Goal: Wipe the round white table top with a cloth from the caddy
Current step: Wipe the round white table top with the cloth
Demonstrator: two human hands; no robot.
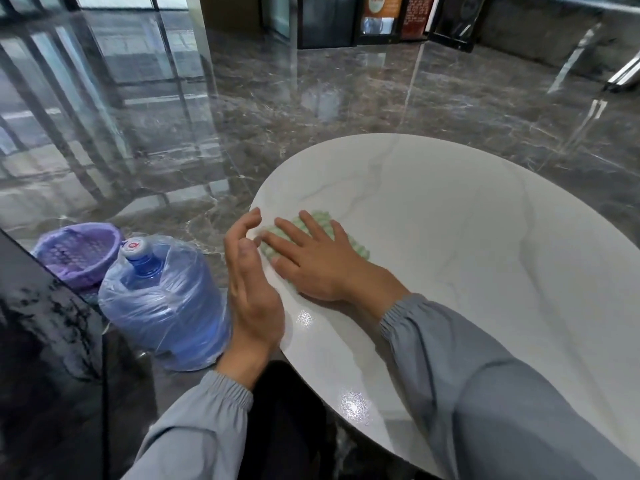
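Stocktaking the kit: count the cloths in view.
1: a green-and-white cloth, flat under the right hand near the left edge of the round white table top. Others may be hidden.

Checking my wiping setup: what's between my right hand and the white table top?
A green-and-white cloth lies flat on the table top, pressed down by the straight fingers of the right hand. The head view shows it.

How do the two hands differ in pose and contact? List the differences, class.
The right hand lies flat, palm down; the left hand stands on edge, fingers loosely curved. The right hand presses the cloth on the table; the left hand holds nothing, at the table's rim. Both wear grey sleeves.
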